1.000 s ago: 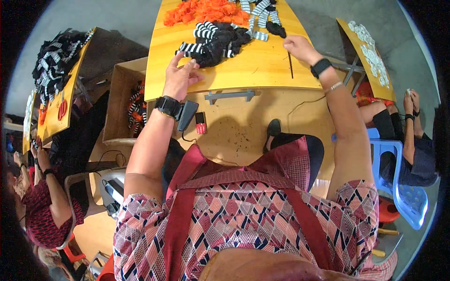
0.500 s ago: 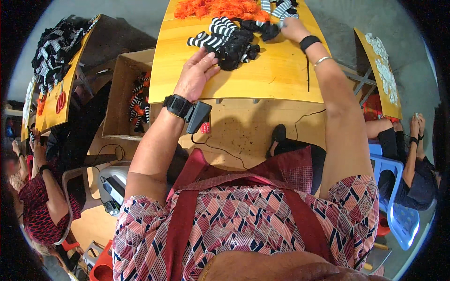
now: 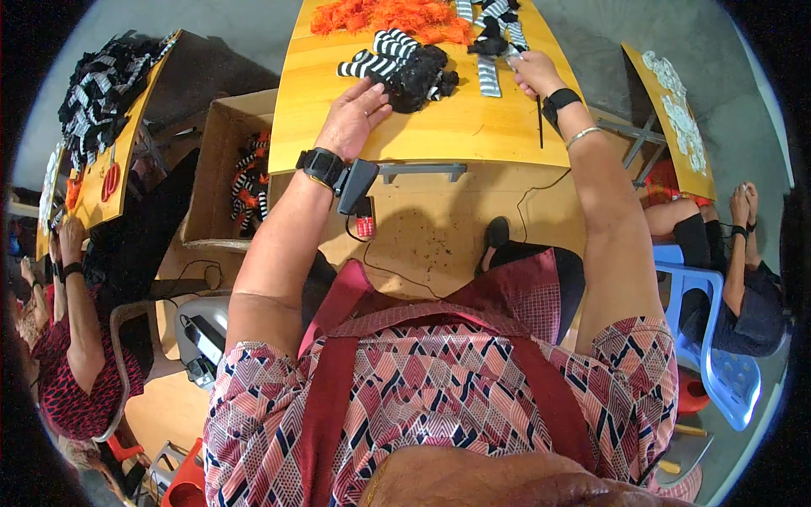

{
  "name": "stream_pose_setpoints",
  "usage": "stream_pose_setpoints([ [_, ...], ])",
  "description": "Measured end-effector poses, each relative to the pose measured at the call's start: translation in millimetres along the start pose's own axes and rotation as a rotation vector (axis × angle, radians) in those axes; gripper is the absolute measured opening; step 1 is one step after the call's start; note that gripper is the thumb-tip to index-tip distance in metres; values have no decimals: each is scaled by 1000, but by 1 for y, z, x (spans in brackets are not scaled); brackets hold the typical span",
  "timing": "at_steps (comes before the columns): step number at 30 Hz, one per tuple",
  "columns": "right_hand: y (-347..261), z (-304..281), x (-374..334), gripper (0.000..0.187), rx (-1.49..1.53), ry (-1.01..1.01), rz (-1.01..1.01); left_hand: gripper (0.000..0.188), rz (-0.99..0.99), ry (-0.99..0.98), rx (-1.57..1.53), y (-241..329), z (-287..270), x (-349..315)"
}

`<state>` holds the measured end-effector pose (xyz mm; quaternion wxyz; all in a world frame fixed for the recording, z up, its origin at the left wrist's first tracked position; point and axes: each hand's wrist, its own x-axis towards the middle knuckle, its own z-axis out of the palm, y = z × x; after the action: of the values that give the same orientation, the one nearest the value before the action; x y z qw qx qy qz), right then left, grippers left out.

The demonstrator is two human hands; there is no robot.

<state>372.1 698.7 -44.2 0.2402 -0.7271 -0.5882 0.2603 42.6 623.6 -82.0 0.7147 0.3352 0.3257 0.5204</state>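
My left hand lies on the yellow table with its fingers stretched out, the tips touching the near left side of a fluffy black fabric bundle. Black-and-white striped tubes stick out of that bundle toward the left and far side. Farther right, my right hand has its fingers closed around the end of a grey-and-white striped fabric piece. Beside it lies a black fabric piece with a grey striped strip below. What the right palm covers is hidden.
An orange fluffy pile covers the table's far side. A thin black rod lies by my right wrist. Left of the table stands a cardboard box with striped and orange pieces. Co-workers sit at both sides, near a left table and a right one.
My right hand has drawn back toward me with the striped fabric. A grey striped strip now lies farther forward on the table. My left hand stays by the black bundle.
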Motion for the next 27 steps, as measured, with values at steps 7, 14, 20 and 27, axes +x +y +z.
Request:
stream_pose_setpoints([
  [7, -27, -46, -18, 28, -327, 654, -556, 42, 29, 4, 162, -2, 2, -13],
  [14, -42, 40, -143, 12, -85, 470, -883, 50, -121, -158, 269, -28, -13, -66],
  [20, -24, 107, -381, 26, -29, 167, -1128, 46, -177, -454, 234, -54, 21, -246],
  [27, -5, 102, -703, 21, -174, 291, -1290, 18, 203, -445, 350, -92, 69, -560],
])
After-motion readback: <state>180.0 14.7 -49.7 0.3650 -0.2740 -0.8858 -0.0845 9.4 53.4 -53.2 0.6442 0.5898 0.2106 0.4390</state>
